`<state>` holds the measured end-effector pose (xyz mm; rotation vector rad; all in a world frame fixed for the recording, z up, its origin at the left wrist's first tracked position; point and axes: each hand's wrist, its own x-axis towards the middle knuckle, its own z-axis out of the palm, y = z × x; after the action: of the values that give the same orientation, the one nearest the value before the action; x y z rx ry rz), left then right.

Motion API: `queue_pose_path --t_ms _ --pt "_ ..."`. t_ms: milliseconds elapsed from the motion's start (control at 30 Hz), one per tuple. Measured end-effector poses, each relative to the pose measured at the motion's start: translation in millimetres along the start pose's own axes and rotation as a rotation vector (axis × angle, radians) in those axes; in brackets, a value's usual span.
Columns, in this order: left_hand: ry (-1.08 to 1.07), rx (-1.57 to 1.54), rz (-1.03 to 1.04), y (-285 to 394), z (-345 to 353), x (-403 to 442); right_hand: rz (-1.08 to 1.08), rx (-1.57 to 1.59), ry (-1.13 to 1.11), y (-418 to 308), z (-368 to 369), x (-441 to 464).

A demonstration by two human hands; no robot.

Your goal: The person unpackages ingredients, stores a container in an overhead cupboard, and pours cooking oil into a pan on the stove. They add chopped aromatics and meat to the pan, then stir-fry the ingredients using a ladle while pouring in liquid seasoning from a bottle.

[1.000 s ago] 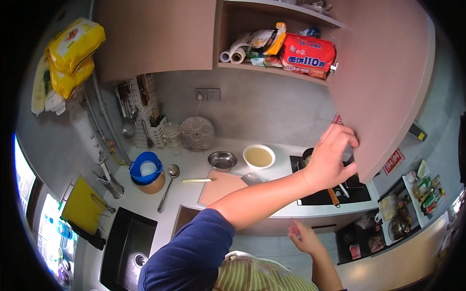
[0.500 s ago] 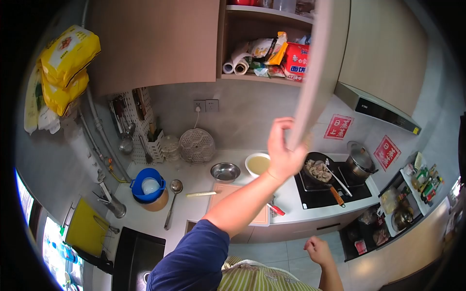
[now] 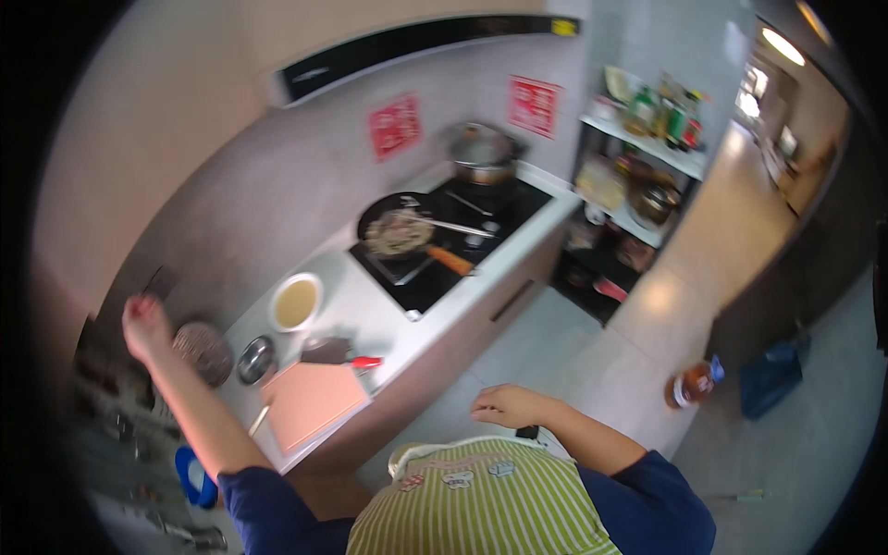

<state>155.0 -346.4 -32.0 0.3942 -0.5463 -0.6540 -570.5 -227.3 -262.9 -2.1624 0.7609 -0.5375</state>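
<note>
My left hand (image 3: 148, 331) is raised at the far left, in front of the wall and above the metal bowl (image 3: 256, 359). Motion smears its fingers, and I see nothing in it. Close to my apron (image 3: 472, 490), my right hand (image 3: 507, 405) hangs over the floor with its fingers curled in and nothing visible in them. On the counter lie a pink cutting board (image 3: 314, 402) and a cleaver with a red handle (image 3: 366, 362). A white bowl of yellowish liquid (image 3: 296, 303) stands behind them.
A frying pan with food (image 3: 398, 233) and a lidded pot (image 3: 483, 155) sit on the black cooktop (image 3: 413, 294). Bottles fill a shelf rack (image 3: 643, 139) at the right. A bottle of brown liquid (image 3: 689, 387) stands on the floor.
My left hand has let go of the cabinet door and is now at the far left. The view has swung right toward the cooktop and doorway. My right hand is nearer my apron.
</note>
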Motion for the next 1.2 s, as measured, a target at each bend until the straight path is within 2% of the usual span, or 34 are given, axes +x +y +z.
queue_pose_path --t_ms 33,67,100,167,200,233,267,300,333,400,533,600,667,733,800,967,1033,1133,1200 --pt "-0.096 0.049 0.042 -7.3 -3.7 -12.6 0.054 0.038 0.037 18.7 -6.2 -17.3" --pt "0.103 0.061 0.185 -46.4 93.2 -111.0 0.095 0.081 0.067 40.7 -14.7 -35.3" --pt "0.137 0.068 0.232 -79.9 128.1 -162.6 0.133 0.122 0.094 53.8 -15.5 -47.7" --pt "-0.059 0.246 0.089 -169.3 123.1 -235.4 0.399 0.223 0.147 84.0 -40.0 -79.5" --pt "-0.259 0.382 -0.104 -217.3 126.2 -277.5 0.531 0.275 0.167 99.6 -50.7 -96.3" --pt "-0.197 0.455 -0.432 -265.9 134.6 -322.6 0.514 0.259 0.265 125.4 -54.2 -111.8" --pt "-0.29 0.38 -0.662 -314.4 117.5 -356.6 0.552 0.279 0.315 143.3 -62.6 -124.2" --pt "-0.338 0.483 -0.759 -357.1 103.8 -389.2 0.589 0.3 0.359 158.5 -73.2 -135.5" --pt "-0.295 0.647 -0.837 -384.5 115.4 -423.1 0.628 0.32 0.397 167.2 -81.5 -144.1" --pt "-0.328 0.652 -1.151 -409.7 138.8 -460.2 0.669 0.393 0.429 165.4 -115.3 -148.6" --pt "-0.245 0.652 -1.351 -441.9 170.3 -482.4 0.691 0.45 0.441 200.1 -151.6 -144.5" --pt "-0.232 0.75 -1.414 -465.2 147.1 -480.1 0.669 0.451 0.436 218.2 -158.4 -131.5" --pt "-0.18 0.719 -1.493 -479.9 124.3 -474.7 0.62 0.419 0.402 231.9 -174.8 -112.2" --pt "-0.092 0.674 -1.535 -495.4 107.6 -467.3 0.57 0.387 0.338 247.8 -198.1 -81.0" --pt "-0.03 0.639 -1.481 -507.1 93.8 -461.7 0.549 0.345 0.3 260.4 -221.1 -45.1" --pt "0.209 0.343 -1.369 -520.6 100.9 -415.2 0.24 0.0 0.199 244.5 -279.1 88.0" --pt "0.337 0.251 -1.31 -520.3 124.6 -404.5 0.002 -0.238 0.219 250.2 -277.1 144.1" --pt "0.275 0.186 -1.244 -531.0 155.4 -393.9 -0.052 -0.428 0.109 259.3 -261.6 219.1" --pt "0.302 0.151 -1.18 -546.3 165.9 -390.7 0.087 -0.398 -0.081 271.1 -250.8 258.1"
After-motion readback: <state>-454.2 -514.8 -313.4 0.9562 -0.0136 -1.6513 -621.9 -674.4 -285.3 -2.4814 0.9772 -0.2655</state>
